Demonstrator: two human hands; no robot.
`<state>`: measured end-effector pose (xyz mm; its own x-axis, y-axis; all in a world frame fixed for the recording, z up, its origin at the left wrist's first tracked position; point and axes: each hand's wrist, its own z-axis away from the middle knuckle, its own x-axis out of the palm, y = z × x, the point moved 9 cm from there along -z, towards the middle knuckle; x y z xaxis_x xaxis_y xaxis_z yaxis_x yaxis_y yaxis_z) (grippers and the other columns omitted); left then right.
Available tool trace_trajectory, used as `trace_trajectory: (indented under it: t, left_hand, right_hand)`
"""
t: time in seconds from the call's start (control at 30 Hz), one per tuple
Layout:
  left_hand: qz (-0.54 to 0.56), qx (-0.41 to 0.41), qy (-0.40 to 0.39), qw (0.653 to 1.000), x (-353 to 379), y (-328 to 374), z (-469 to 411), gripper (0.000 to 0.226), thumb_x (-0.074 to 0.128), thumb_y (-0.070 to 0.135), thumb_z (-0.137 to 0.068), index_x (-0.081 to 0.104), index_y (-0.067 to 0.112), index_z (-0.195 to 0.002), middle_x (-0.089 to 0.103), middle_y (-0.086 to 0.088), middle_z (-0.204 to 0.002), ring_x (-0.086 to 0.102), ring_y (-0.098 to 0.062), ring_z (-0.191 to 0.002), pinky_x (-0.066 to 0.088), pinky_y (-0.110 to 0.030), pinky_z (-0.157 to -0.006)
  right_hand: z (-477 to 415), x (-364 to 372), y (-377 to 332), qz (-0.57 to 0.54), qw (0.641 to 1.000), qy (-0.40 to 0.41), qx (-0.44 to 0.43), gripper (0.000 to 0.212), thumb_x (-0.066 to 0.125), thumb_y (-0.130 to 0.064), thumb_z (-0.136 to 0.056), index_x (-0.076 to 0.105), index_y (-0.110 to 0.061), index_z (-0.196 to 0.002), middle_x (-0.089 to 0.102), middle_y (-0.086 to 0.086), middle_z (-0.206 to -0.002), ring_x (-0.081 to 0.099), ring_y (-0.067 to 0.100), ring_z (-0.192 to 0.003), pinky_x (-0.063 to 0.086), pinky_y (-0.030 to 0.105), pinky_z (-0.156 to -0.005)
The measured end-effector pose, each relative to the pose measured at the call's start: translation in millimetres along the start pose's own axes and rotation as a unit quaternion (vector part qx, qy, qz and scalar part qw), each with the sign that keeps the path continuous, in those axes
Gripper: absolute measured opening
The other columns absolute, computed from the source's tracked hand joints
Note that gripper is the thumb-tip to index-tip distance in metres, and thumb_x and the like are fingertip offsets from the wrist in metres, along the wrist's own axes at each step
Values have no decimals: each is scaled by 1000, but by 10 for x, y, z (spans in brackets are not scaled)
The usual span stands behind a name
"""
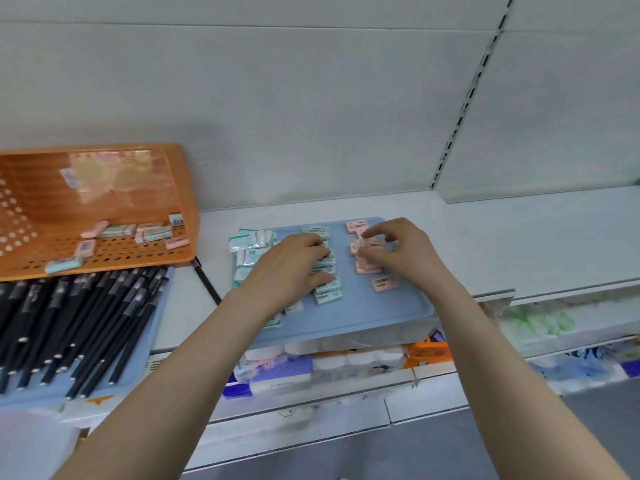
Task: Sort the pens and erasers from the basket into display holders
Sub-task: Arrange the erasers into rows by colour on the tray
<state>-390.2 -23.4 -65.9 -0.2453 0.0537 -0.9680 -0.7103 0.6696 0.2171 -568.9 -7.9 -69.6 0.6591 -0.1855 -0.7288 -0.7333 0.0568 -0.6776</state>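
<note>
Eraser [385,284] labels printed, too blurred to read

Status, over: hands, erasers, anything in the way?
Left hand flat on mint-green wrapped erasers on blue plastic tray. Right hand at pink erasers, grip unclear. Loose erasers in orange perforated basket. Nothing blocking.
</note>
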Motion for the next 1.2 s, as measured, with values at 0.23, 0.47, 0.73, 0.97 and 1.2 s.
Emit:
trace_trajectory:
  t: [0.23,0.47,0.73,0.97,1.2]
  left_hand:
    - [0,12,-5,1000,-18,-10,12,40,60,42,-89,62,18,-120,53,3,-125,50,-20,-115,47,-38,-88]
    - [20,36,33,999,-210,-33,94,33,62,33,-90,64,15,-118,56,0,-125,47,-21,-121,42,-37,-98]
    - [58,-77,215,972,-948,-1153,918,25,63,17,-91,67,15,-116,62,0,-119,53,-22,-113,35,-26,-91]
    - [-10,-257,183,949,-1183,-2489,1714,28,64,13,-89,66,14,-117,62,-10,-115,57,-34,-104,46,-41,-83]
    - [-20,-278,71,958,-1018,-2974,1744,40,66,20,-89,58,17,-128,63,-12,-115,58,-33,-105,47,-42,-85]
  right_hand:
    - [-65,246,-154,127,991,32,-39,22,68,-27,-83,72,-24,-105,60,6,-110,55,27,-100,43,32,-84]
    - [-45,222,-288,170,983,66,-29,27,65,-25,-85,69,-21,-111,63,8,-115,56,31,-102,46,40,-86]
    - [0,401,-1521,206,961,142,-119,23,61,-13,-91,70,-14,-112,66,9,-113,60,33,-100,44,40,-84]
    - [52,1754,-2863,198,931,-38,-304,27,62,-3,-83,67,-10,-109,68,14,-98,64,36,-89,51,39,-74]
    - [-178,2425,-2938,395,887,-131,-200,50,52,6,-88,41,-4,-135,59,18,-120,55,32,-112,50,38,-83]
